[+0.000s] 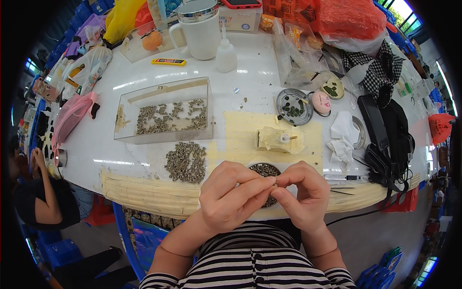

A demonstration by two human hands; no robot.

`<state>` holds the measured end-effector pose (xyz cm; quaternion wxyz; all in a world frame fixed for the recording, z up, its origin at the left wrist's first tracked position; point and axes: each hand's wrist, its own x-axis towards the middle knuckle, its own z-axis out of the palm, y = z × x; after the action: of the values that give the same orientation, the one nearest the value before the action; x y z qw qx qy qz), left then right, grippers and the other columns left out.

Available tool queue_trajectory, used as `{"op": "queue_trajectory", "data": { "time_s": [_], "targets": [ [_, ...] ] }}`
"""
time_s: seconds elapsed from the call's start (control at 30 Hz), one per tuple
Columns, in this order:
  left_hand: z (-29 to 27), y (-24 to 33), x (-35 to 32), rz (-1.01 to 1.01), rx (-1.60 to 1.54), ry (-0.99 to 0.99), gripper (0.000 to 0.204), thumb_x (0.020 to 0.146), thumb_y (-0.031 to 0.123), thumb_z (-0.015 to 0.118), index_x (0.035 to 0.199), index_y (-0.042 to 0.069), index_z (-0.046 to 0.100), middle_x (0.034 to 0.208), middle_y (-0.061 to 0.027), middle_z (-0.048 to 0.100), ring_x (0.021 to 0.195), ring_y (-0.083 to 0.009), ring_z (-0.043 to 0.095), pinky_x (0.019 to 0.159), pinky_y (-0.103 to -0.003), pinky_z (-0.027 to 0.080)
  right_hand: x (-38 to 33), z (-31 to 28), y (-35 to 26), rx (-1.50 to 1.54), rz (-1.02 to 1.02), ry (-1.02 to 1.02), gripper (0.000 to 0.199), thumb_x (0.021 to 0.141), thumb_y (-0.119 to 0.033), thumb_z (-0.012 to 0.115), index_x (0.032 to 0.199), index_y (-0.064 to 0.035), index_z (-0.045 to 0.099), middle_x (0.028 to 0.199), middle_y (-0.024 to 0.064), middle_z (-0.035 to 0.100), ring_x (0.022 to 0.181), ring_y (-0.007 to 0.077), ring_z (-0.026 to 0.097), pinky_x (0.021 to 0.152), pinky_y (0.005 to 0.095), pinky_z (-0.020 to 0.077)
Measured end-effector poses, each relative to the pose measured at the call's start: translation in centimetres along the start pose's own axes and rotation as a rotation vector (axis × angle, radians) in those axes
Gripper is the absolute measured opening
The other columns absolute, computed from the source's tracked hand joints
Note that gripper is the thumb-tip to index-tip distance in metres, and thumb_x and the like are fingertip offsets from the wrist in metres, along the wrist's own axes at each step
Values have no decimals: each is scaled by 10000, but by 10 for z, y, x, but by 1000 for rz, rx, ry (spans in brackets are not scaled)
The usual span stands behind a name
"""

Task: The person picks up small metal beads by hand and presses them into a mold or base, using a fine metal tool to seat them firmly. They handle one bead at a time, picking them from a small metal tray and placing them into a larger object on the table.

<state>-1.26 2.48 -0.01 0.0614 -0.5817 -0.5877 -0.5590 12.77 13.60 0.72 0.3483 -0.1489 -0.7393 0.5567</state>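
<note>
Mesh (72, 118), pink and curved, stands at the left of the glossy white bench (101, 149). Next comes a box (168, 139) of clear, rigid plastic, with tan tape on its walls and small, grainy, metallic-looking pieces (168, 117) strewn over its floor. Just below it lies a loose, roundish heap (185, 163) of the same pieces. Behind the box stand a smooth white mug (198, 36) with a shiny lid and a squat, translucent bottle (226, 57) with a thin spout.

The left hand (232, 195) and right hand (305, 195) meet above the bench's front edge, fingers bent and tips drawn close in a narrow pinch; a tiny piece (275, 182) seems to sit between them. Under them is a round bowl full of similar pieces (265, 169). Beyond is a blocky stand (279, 140) wrapped in wrinkled, cream-coloured tape, a short peg jutting from it. To its right are a round, clear dish (309, 115) with dark green bits, a crumpled white tissue (340, 150) and a black bag (385, 144) with tangled straps.

At far left, a seated person (45, 197) is dim and partly cut off by the lens rim. Fingers cover much of the bowl and hide the pinched piece's shape. At upper right, overlapping plastic bags (353, 21) conceal their contents.
</note>
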Motion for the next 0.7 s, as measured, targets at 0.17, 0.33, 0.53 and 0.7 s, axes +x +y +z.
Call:
{"op": "queue_trajectory", "data": {
  "time_s": [0.17,0.33,0.53,0.7],
  "targets": [
    [0,1,1,-7,19,3,314,655,-28,833,950,41,752,860,-40,656,723,-185,590,606,-285,458,1,1,-5,-225,-159,55,202,745,-28,840,900,-10,712,798,79,662,671,156,623,589,254,492],
    [2,0,0,-17,27,17,308,660,-28,833,948,42,750,850,-40,651,719,-187,593,606,-288,459,0,2,-4,-302,-232,105,207,745,-32,840,907,-7,713,801,90,668,684,174,638,588,263,502],
    [2,0,0,-5,21,-5,305,664,-19,834,951,44,752,851,-37,657,721,-187,597,608,-293,458,2,1,-4,-255,-150,47,121,798,-10,776,893,12,704,817,94,675,682,178,630,611,266,501],
    [1,-1,0,-10,-8,-27,299,670,-17,829,953,45,755,852,-35,664,715,-185,593,607,-293,452,0,-3,0,-40,39,1,16,858,17,695,872,22,691,821,89,674,699,145,607,642,250,480]
  ]
}}
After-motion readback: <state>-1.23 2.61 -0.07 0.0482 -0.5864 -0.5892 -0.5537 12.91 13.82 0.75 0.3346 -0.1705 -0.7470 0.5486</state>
